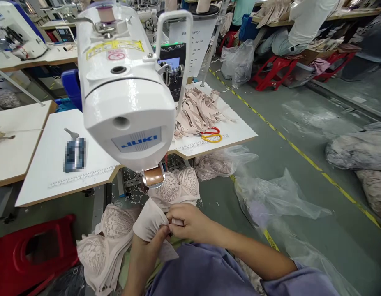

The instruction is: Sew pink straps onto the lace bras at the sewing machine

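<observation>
Pinching pale fabric [148, 221] by its edge, left hand [150, 248] adjoins right hand [192, 223].

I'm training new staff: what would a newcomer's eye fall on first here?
The big glossy white JUKI sewing machine looms over the upper middle. Just below it, the left hand and right hand hold a pale beige fabric piece. Right of the machine, red-and-yellow-handled scissors lie by heaped beige fabric strips.

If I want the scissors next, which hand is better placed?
Likely your right hand: it's nearer the scissors, which lie toward the right; your left hand is farther away. Both hold pale fabric.
</observation>
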Available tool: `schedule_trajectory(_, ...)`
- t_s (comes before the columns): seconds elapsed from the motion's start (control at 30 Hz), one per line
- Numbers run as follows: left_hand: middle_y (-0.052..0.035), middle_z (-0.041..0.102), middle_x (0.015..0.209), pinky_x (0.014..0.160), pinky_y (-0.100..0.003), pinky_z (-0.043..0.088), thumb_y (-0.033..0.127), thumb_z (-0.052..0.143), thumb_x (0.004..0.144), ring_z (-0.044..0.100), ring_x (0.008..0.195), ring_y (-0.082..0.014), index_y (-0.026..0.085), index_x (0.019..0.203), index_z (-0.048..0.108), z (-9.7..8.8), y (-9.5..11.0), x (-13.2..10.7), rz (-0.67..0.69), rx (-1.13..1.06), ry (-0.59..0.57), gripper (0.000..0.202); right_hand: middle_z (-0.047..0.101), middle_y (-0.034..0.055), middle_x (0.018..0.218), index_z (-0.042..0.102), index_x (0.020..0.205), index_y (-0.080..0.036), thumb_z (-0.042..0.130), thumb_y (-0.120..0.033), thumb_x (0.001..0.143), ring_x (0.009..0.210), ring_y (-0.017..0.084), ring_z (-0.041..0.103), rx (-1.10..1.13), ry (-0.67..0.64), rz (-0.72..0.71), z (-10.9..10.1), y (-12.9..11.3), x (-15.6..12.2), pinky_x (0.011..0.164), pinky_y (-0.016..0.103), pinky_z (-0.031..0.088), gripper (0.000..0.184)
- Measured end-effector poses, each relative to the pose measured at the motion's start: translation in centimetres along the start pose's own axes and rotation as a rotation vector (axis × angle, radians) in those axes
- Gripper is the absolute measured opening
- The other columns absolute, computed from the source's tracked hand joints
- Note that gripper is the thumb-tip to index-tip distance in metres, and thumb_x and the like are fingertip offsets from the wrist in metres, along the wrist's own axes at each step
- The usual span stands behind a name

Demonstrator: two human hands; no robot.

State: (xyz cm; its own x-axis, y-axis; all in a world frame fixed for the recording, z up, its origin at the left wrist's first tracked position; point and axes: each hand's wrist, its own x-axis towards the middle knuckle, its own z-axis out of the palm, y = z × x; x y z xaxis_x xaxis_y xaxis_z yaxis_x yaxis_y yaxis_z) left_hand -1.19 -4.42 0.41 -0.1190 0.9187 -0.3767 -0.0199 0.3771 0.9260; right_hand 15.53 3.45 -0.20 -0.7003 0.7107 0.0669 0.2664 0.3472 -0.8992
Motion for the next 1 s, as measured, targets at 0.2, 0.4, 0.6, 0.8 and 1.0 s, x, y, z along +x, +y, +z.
schedule_trajectory(0.2, -0.0092, 0.076, 0.102, 0.09, -0.035, 0.053, 0.033, 0.075, 0.077, 0.069, 0.098, -0.028, 0.017, 0.102, 0.076, 0.2, 1.0, 0.4, 0.074, 0.027, 0.05, 0.029, 0.06, -0.001, 0.071, 0.067, 0.076, -0.018, 0.061, -0.012, 0.077, 0.066, 0.012, 0.053, -0.011, 0.018, 0.055, -0.4, -0.2, -0.3, 0.063, 0.022, 0.037, 0.008)
schedule_trajectory(0.4, -0.0081, 0.075, 0.099, 0.099, -0.037, 0.047, 0.031, 0.074, 0.079, 0.065, 0.106, -0.0288, 0.018, 0.098, 0.077, -0.7, 2.3, 1.3, 0.133, 0.129, 0.026, 0.023, 0.068, 0.0001, 0.082, 0.069, 0.093, -0.019, 0.054, -0.016, 0.084, 0.067, 0.012, 0.056, 0.229, -0.067, 0.293, -2.4, 0.5, -0.2, 0.061, 0.022, 0.04, 0.018)
schedule_trajectory(0.6, -0.008, 0.074, 0.102, 0.103, -0.036, 0.044, 0.028, 0.074, 0.078, 0.063, 0.109, -0.0288, 0.02, 0.095, 0.076, -0.7, 2.8, 1.4, 0.108, 0.137, -0.05, 0.018, 0.045, -0.0092, 0.065, 0.05, 0.098, -0.022, 0.056, -0.013, 0.08, 0.054, 0.01, 0.037, 0.088, -0.049, 0.212, -3.4, -0.5, -0.3, 0.055, 0.022, 0.029, 0.021)
schedule_trajectory(0.8, -0.0088, 0.072, 0.112, 0.105, -0.036, 0.043, 0.028, 0.068, 0.084, 0.06, 0.117, -0.0294, 0.022, 0.112, 0.073, 0.3, 3.5, 1.3, 0.165, 0.212, -0.124, 0.029, 0.042, -0.0091, 0.063, 0.048, 0.094, -0.022, 0.054, -0.011, 0.079, 0.055, 0.01, 0.039, 0.022, -0.113, 0.209, -3.6, -1.1, -0.2, 0.056, 0.022, 0.026, 0.019)
schedule_trajectory(1.0, -0.0103, 0.069, 0.121, 0.099, -0.037, 0.047, 0.034, 0.066, 0.086, 0.063, 0.111, -0.03, 0.02, 0.119, 0.07, 0.1, 3.1, 2.0, 0.081, 0.224, -0.162, 0.036, 0.06, -0.0065, 0.071, 0.058, 0.098, -0.021, 0.064, -0.016, 0.079, 0.061, 0.011, 0.05, 0.078, -0.116, 0.244, -4.1, -0.5, 0.2, 0.059, 0.022, 0.033, 0.02)
